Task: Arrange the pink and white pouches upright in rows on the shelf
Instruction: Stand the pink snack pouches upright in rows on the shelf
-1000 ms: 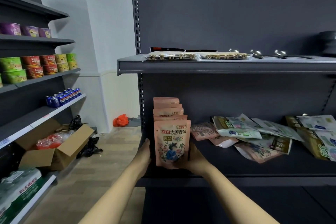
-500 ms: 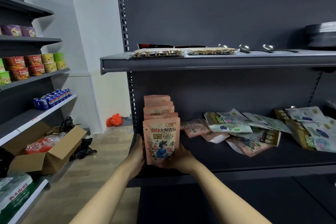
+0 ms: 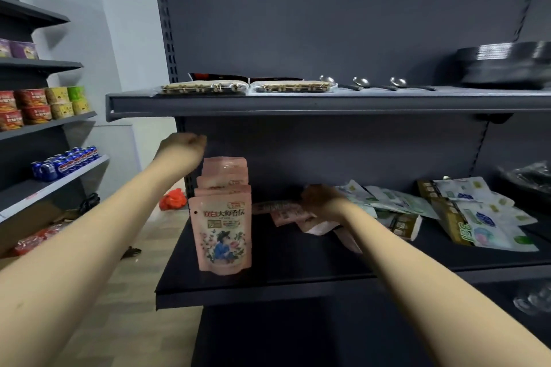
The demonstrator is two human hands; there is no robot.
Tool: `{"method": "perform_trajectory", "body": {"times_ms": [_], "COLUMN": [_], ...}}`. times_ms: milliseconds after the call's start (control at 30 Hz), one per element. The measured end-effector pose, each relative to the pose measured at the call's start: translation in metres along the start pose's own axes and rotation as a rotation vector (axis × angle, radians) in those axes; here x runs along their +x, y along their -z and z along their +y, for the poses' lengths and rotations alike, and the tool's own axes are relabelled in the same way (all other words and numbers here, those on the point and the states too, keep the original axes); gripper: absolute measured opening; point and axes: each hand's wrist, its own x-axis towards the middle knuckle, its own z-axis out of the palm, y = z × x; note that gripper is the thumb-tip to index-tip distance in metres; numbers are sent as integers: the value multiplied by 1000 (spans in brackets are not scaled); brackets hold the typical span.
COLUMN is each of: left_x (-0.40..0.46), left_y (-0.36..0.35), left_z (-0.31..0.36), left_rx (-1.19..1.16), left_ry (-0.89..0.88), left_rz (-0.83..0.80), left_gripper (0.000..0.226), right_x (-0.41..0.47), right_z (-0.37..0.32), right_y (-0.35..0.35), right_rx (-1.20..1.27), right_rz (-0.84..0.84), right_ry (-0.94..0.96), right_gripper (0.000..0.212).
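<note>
A row of pink pouches stands upright at the left end of the dark shelf (image 3: 298, 283), the front pouch (image 3: 221, 235) facing me with several more behind it. My left hand (image 3: 182, 144) is raised above and left of the row, blurred, holding nothing that I can see. My right hand (image 3: 320, 199) reaches over the pink pouches lying flat (image 3: 283, 213) in the middle of the shelf; its fingers are hidden behind the wrist. White and green pouches (image 3: 396, 202) lie in a loose heap to the right.
The upper shelf (image 3: 298, 104) carries flat snack packs (image 3: 205, 88), three spoons (image 3: 362, 83) and a stack of black plates (image 3: 507, 65). More white pouches (image 3: 483, 217) lie at the far right. The left rack holds cups and blue cans (image 3: 65, 162). A cardboard box sits on the floor.
Both hands let go of the front pink pouch, which now stands alone. My left hand rose up and left; my right hand moved right to the flat pink pouches.
</note>
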Motion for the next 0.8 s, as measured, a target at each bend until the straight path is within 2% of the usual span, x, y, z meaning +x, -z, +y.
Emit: {"method": "perform_trajectory", "body": {"times_ms": [100, 167, 267, 367, 467, 633, 800], "left_x": [-15, -20, -23, -21, -19, -12, 8], "left_y": [-22, -43, -77, -106, -129, -168, -212], "left_z": [29, 49, 74, 83, 83, 64, 36], "left_rx": [154, 281, 399, 400, 397, 463, 740], "left_ry": [-138, -195, -207, -203, -226, -254, -206], "left_rz": [-59, -89, -136, -195, -188, -259, -419], "left_gripper": [24, 25, 31, 31, 27, 20, 38], "right_x": [12, 19, 29, 39, 45, 64, 85], "right_z": [16, 28, 44, 61, 76, 100, 115], "right_y": [19, 29, 39, 47, 53, 48, 36], "right_rx": [-98, -45, 74, 112, 50, 111, -114], "right_rz": [15, -29, -47, -99, -99, -35, 25], "right_ry": [117, 142, 191, 262, 298, 290, 281], "right_gripper": [23, 14, 12, 13, 24, 19, 23]}}
